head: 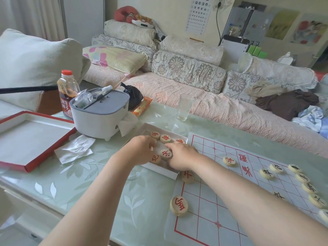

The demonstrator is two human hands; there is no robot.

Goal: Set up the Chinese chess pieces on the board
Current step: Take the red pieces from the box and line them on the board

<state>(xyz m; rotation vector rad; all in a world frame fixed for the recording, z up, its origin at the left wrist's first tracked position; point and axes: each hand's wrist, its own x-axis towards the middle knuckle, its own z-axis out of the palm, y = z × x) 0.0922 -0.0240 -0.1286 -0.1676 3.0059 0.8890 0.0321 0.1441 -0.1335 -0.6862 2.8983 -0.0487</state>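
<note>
Both hands are being dipped into the white box (159, 170) w/ the loose pieces. The left hand (140, 150) is being bent down over them; if sth is being held can't be told. Same w/ the right hand (181, 157): its fingers are being curled down just beside a red piece (166, 154), grip hidden. The board (213, 201) is being filled bit by bit. Black pieces (309, 188) are being lined up along its right side, and a few red ones, e.g. a big red piece (178, 205), are being kept at its left edge. Lots is being left to do, prob. over half.
</note>
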